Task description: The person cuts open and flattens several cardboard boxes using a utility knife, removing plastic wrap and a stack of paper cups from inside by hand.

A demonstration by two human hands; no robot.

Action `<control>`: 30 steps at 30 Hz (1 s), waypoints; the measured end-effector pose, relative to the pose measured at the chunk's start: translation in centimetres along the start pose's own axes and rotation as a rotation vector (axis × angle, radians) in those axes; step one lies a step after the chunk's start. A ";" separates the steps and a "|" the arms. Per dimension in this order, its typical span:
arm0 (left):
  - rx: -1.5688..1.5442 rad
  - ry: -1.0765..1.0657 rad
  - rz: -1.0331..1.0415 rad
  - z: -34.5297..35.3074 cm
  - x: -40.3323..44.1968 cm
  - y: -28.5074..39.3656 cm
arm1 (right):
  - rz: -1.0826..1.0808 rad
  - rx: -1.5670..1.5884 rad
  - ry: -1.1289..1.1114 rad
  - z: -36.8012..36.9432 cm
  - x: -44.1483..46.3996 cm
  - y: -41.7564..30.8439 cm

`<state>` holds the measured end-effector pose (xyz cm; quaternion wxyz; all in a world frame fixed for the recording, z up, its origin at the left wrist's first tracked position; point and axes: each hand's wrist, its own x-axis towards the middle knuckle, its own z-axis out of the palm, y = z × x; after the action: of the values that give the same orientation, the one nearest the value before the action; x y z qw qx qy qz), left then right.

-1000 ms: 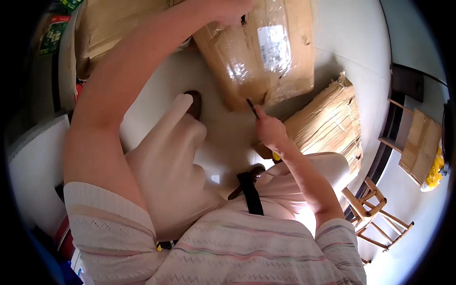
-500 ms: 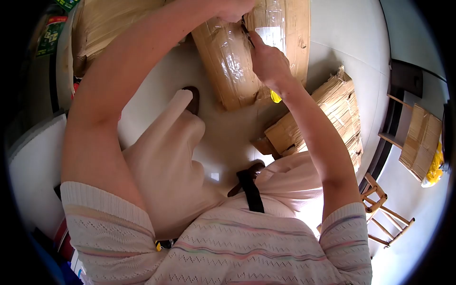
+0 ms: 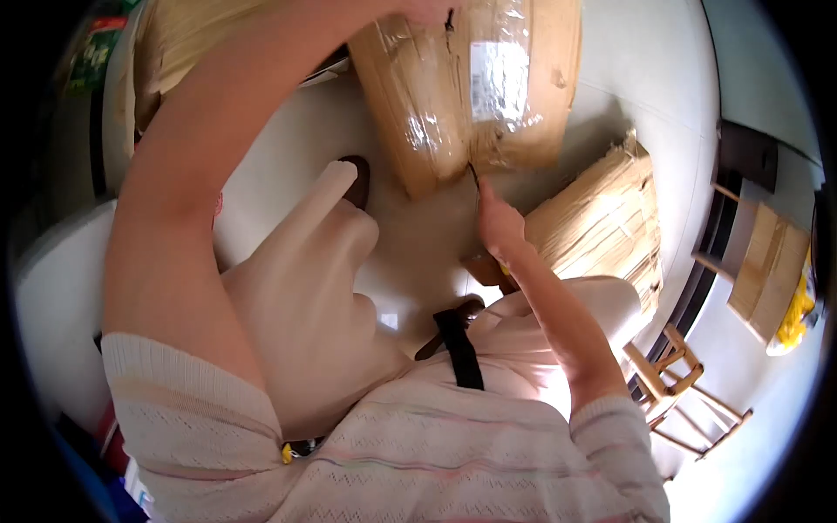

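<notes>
The right hand [image 3: 501,228], closed around a knife [image 3: 473,173], has drawn back to the near edge of the taped box [image 3: 547,83] on the floor [image 3: 401,235], seemingly along its seam; the left hand [image 3: 433,10]'s grip is unclear.

a brown cardboard box [image 3: 549,83], creased and covered in shiny clear tape, lies on the pale smooth floor [image 3: 410,244], its far end out of view. a white printed label [image 3: 498,80] sits beside its lengthwise seam. a slim, dark-bladed tool [image 3: 474,175], mostly hidden, has its tip at the seam's near end.
</notes>
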<state>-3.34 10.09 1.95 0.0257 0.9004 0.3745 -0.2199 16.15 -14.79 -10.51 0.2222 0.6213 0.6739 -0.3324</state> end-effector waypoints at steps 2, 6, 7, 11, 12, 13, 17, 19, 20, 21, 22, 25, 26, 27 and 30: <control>-0.032 -0.046 0.008 -0.3 0.2 0.7 | 0.028 0.066 -0.048 0.3 -1.7 -0.1; -0.011 0.026 0.097 0.7 0.8 0.2 | -0.059 0.137 0.016 -2.4 -2.3 1.2; 0.012 0.042 0.103 1.2 1.3 0.0 | -0.065 0.183 0.040 -4.0 -3.0 1.4; 0.008 -0.003 0.120 1.3 1.3 0.9 | 0.009 0.681 0.276 -9.2 -1.6 0.6; 0.007 0.030 0.129 1.3 1.5 1.2 | -0.002 0.721 0.348 -10.5 -0.1 -0.2; 0.007 0.060 0.136 1.9 1.6 1.7 | -0.013 0.681 0.436 -11.3 1.9 -0.8; -0.069 0.112 0.197 1.6 1.0 2.8 | 0.042 0.543 0.630 -12.8 7.8 -4.2; -0.121 0.063 0.195 1.2 0.5 3.0 | 0.093 0.434 0.711 -13.0 8.4 -5.4; -0.146 0.040 0.191 1.0 0.2 3.1 | 0.073 0.424 0.688 -13.2 8.3 -5.6; -0.164 0.031 0.199 1.1 0.0 3.2 | 0.054 0.415 0.663 -13.5 8.2 -5.5; -0.180 0.021 0.209 1.1 -0.2 3.4 | 0.037 0.408 0.640 -13.7 8.1 -5.4; -0.182 0.048 0.230 1.6 -0.3 3.5 | 0.051 0.360 0.606 -15.0 8.0 -5.2; -0.180 0.068 0.232 1.9 -0.2 3.4 | 0.016 0.351 0.616 -15.2 8.2 -5.0; -0.178 0.072 0.246 1.9 -0.2 3.3 | -0.019 0.343 0.626 -15.5 8.3 -4.7; -0.171 0.036 0.259 1.8 0.1 3.2 | -0.081 0.326 0.691 -15.9 8.1 -4.3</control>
<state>-1.71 7.46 -0.09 0.1236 0.9395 0.2730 -0.1659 12.66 2.29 -4.66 -0.1331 0.6969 0.6713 -0.2146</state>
